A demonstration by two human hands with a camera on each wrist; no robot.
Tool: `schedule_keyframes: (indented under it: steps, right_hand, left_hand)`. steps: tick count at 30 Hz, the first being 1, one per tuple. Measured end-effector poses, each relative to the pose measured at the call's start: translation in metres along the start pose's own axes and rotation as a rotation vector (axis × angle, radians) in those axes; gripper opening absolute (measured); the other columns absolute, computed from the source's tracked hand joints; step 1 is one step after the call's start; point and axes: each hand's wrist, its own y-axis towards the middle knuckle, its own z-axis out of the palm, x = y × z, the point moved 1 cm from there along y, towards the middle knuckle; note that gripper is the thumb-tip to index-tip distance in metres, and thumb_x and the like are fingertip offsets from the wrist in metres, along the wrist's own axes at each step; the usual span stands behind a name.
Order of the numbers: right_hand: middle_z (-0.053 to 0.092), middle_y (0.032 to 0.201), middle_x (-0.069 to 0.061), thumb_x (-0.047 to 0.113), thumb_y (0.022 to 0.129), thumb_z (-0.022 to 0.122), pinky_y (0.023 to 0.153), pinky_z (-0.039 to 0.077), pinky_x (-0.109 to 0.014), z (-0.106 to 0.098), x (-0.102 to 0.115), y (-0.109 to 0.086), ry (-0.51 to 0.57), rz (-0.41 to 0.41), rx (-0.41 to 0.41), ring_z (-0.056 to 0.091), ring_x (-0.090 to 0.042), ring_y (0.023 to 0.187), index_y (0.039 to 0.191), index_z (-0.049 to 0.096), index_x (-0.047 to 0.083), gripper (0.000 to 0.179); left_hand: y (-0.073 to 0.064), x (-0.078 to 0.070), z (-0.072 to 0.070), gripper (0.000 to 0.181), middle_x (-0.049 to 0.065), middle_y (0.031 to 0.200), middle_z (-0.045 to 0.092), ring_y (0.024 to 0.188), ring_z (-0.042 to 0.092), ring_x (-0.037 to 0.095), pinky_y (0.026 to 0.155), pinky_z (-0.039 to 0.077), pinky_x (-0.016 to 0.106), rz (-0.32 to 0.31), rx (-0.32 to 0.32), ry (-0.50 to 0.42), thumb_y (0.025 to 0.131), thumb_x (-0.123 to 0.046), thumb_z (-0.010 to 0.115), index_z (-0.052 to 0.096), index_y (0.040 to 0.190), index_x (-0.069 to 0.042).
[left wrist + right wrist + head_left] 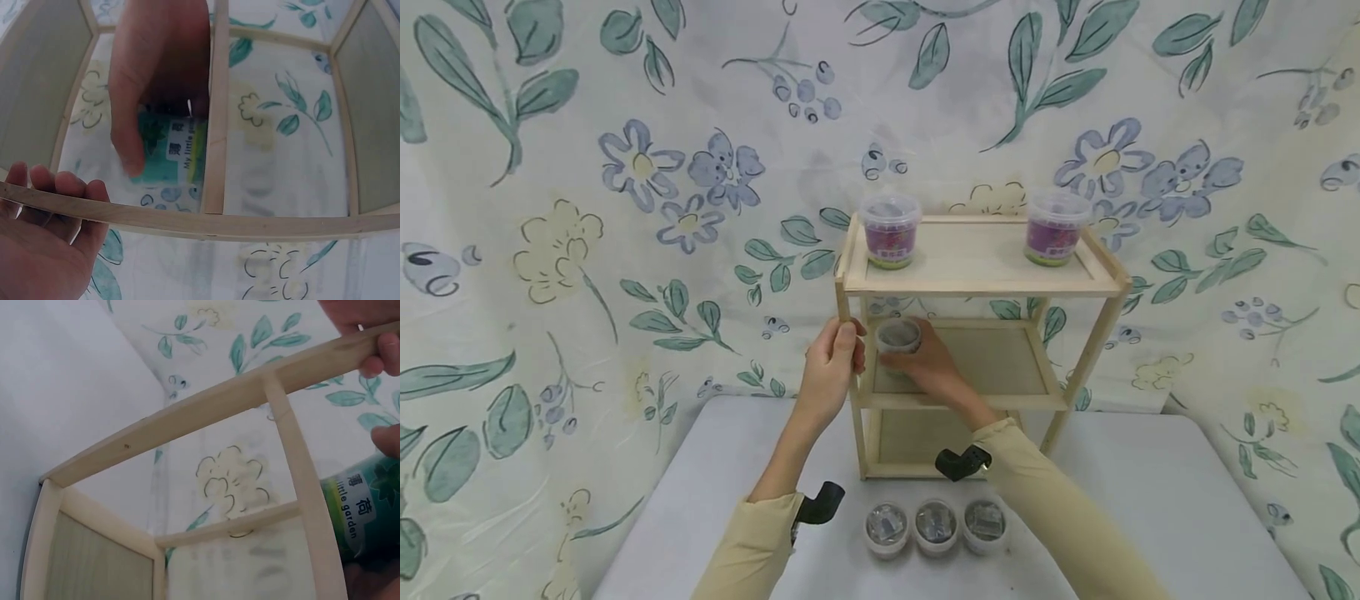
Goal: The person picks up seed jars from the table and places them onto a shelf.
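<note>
The backdrop [550,325] was white, patterned with grey-green leaves, violet-blue flowers with yellow centres, blue berries and pale yellow blossoms in dark outline. The shelf [985,288] was blond wood with grey-green lower panels [992,358]. The two top cups [891,240] were purple with green bases; the held cup [164,159] was teal with a dark green leaf and yellow-green band. The sleeves [1060,508] were pale yellow, the wrist cameras [823,503] black, the counter [1165,492] white.
</note>
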Motion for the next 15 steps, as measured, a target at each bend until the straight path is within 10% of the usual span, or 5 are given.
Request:
schedule_keyframes:
  steps: [15]
  right_hand:
    - [0.051, 0.135, -0.02, 0.033, 0.084, 0.077, 0.103, 0.042, -0.048, 0.015, -0.002, -0.001, -0.018, -0.01, -0.06, 0.052, -0.033, 0.123, 0.149, 0.031, 0.003, 0.085]
  left_hand:
    - [0.0, 0.001, 0.0, 0.034, 0.02, 0.073, 0.047, 0.064, 0.046, 0.026, 0.058, 0.04, 0.026, -0.001, 0.016, 0.006, 0.109, -0.025, 0.035, 0.052, 0.105, 0.005]
